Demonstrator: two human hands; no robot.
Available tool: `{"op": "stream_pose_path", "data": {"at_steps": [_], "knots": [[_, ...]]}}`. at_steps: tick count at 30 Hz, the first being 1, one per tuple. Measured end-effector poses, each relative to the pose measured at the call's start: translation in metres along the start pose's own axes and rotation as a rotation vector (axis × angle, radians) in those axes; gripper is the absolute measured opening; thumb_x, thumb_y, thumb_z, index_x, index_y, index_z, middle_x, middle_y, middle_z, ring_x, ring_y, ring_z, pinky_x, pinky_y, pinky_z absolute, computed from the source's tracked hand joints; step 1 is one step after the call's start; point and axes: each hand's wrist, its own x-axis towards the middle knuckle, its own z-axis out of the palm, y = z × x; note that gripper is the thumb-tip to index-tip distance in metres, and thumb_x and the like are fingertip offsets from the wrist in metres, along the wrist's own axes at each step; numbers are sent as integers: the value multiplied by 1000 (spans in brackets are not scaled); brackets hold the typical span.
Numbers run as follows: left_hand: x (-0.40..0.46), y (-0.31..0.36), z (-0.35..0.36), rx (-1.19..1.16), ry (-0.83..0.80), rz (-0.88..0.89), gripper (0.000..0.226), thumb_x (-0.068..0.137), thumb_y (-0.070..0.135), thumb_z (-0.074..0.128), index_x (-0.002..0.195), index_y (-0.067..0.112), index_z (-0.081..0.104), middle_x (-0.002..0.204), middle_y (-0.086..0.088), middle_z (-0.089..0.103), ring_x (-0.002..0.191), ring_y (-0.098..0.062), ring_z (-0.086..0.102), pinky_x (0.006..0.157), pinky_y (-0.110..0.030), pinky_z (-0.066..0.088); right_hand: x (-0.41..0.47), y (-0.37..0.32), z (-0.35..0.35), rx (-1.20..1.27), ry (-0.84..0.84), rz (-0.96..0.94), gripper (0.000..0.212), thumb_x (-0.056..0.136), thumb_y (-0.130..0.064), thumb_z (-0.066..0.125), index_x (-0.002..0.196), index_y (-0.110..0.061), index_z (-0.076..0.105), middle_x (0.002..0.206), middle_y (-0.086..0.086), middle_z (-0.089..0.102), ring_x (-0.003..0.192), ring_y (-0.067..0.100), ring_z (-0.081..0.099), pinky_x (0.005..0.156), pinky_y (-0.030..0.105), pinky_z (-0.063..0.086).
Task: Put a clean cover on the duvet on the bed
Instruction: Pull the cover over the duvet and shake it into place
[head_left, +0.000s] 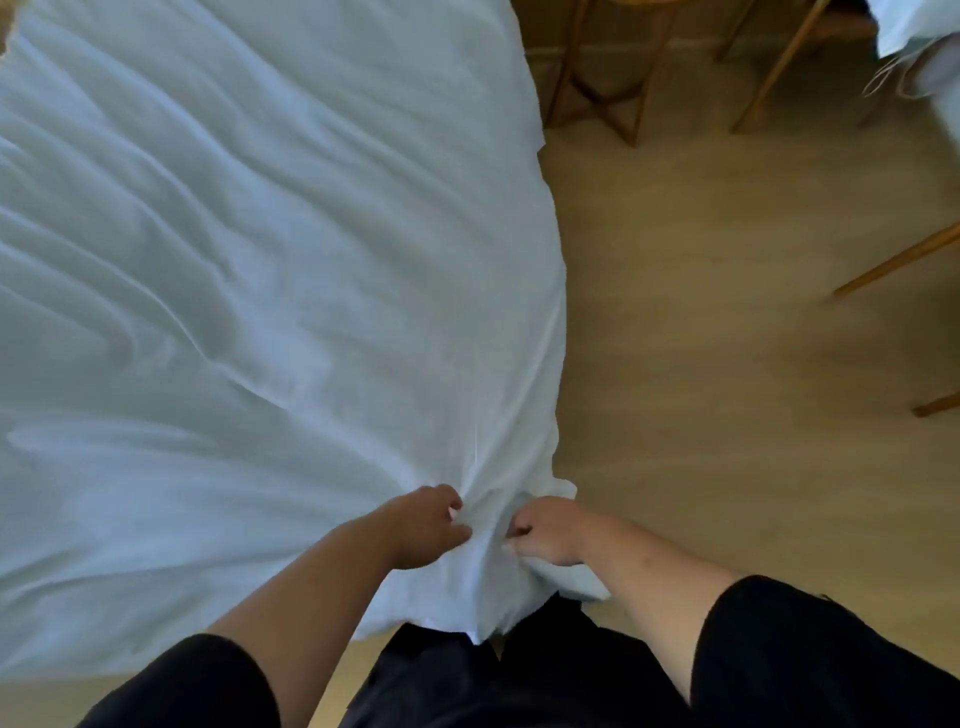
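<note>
**Both hands grip the near corner of the white cover**

A large white duvet cover (249, 270) fills the left and middle part of the view, spread wide and full of long wrinkles that run toward its near corner. The picture is blurred, so I cannot tell whether the duvet is inside the cover or where the bed ends under it.

The left hand (423, 525) grips the fabric at this near corner, with fingers curled around a bunch of cloth. The right hand (545, 530) is just beside it, also closed on the fabric, pinching a fold between thumb and fingers. The two hands are close to each other but apart, with a narrow strip of cloth between them. Below the hands the corner hangs down in front of the person's dark clothing (519, 686).

To the right is a light wooden floor (727, 364). At the top stand wooden furniture legs (597, 78), and more legs (893, 260) enter from the right edge. Another pale cloth (919, 47) shows in the upper right corner.
</note>
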Motion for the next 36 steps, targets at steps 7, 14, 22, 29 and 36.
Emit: {"op": "stream_pose_path", "data": {"at_steps": [7,14,22,29,36], "knots": [[17,59,-22,54,29,31,44,100,40,51,141,23,49,139,2,57,125,-20,53,104,-31,41,-70,38,-70,354,312,79,20,98,-36,61,109,-21,68,93,-4,65,84,15,60,81,34,53],[73,203,-59,40,169,40,35,100,35,51,132,20,58,133,-1,59,119,-21,55,100,-32,43,-108,139,-174,436,394,35,15,98,-41,58,107,-30,64,93,-8,63,98,17,63,84,33,50],[96,367,-89,-82,275,88,36,100,31,52,133,17,57,131,-3,58,118,-22,55,96,-29,44,-167,228,-320,270,503,-59,11,98,-28,64,107,-23,62,87,-7,58,80,14,55,70,26,43],[114,418,-148,-154,401,99,36,100,33,54,132,19,58,127,0,59,114,-17,55,96,-29,44,-176,242,-416,162,553,-89,29,98,-34,63,125,-22,60,107,-4,63,95,16,59,80,26,44],[178,424,-219,-212,392,77,32,98,33,57,128,21,60,119,3,59,110,-16,55,92,-29,43,-132,241,-515,58,586,-83,54,98,-39,62,146,-28,41,135,-4,49,112,18,55,97,34,48]]}}
